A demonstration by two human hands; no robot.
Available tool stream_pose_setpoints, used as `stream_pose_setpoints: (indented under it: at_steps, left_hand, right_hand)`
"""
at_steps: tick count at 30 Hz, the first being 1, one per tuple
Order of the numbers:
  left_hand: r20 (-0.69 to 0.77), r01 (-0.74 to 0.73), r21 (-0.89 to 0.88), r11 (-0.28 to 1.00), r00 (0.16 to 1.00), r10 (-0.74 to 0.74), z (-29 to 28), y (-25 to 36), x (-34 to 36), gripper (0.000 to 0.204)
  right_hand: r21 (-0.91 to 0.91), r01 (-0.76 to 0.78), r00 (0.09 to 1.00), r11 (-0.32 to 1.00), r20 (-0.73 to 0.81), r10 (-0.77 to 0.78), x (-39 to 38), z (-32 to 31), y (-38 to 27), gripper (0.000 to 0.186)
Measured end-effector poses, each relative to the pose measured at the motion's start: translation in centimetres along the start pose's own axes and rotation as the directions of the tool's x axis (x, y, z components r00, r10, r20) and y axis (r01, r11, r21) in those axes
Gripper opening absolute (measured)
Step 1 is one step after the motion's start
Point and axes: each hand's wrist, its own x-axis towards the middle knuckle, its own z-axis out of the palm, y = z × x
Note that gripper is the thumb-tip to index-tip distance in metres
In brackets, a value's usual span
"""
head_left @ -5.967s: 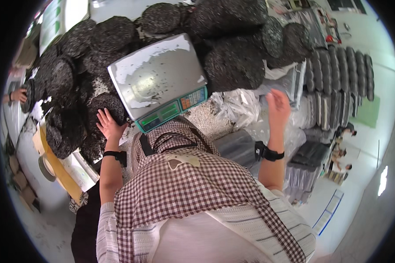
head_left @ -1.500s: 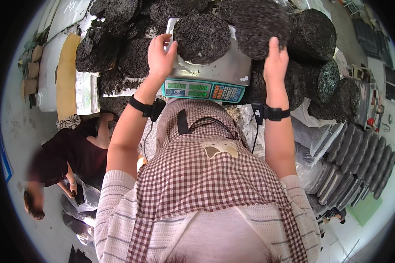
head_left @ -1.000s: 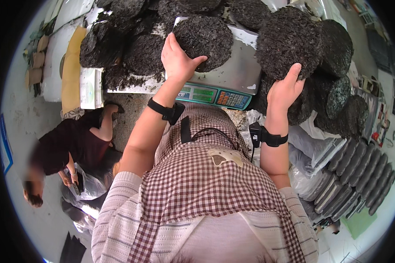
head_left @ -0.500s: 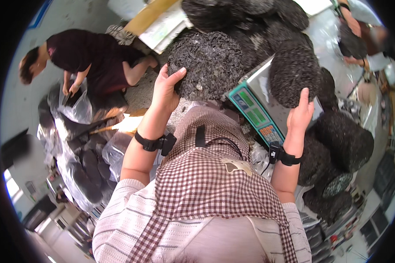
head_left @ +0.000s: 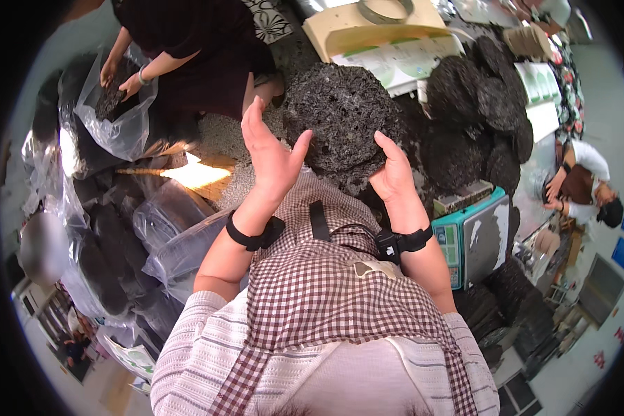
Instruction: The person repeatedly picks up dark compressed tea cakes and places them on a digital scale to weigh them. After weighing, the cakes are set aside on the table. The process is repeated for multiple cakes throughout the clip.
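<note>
A stack of rough, dark round cakes (head_left: 343, 107), seemingly seaweed, is held up in front of me. My right hand (head_left: 392, 166) grips its lower right edge, thumb on top. My left hand (head_left: 274, 156) is open at the lower left of the stack, fingers spread upward and thumb near or against the edge. To my right is a teal digital scale (head_left: 482, 243) with a metal plate, no cake on its visible part. Behind it lies a pile of similar dark cakes (head_left: 478, 111).
A co-worker (head_left: 187, 48) bends at upper left over a clear bag (head_left: 128, 128). Plastic-wrapped dark bundles (head_left: 107, 256) fill the left side. A yellow board (head_left: 374, 38) with white packaging lies at the top. Another person (head_left: 582, 177) works at the far right.
I have turned away from the scale, which now sits at my right. The cakes have been lifted off it and brought together into one stack. My left hand has loosened its grip.
</note>
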Motion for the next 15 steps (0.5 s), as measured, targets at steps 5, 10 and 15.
stream_pose_setpoints:
  at_steps: [5,10,15]
  left_hand:
    - [0.198,-0.193,0.013,0.981,0.962,0.187,-5.2,-3.8,2.0,0.040]
    - [0.121,-0.065,0.237,0.969,0.992,0.037,-8.2,-8.6,3.1,0.041]
    - [0.087,0.068,0.372,0.926,0.990,-0.108,-10.4,-11.2,2.7,0.041]
  right_hand:
    - [-0.032,-0.207,0.978,0.978,0.002,0.207,7.9,7.7,6.4,0.038]
    - [-0.070,-0.407,0.913,0.911,-0.049,0.405,13.7,12.8,11.1,0.034]
    - [-0.152,-0.570,0.821,0.807,-0.089,0.563,16.3,15.8,14.9,0.038]
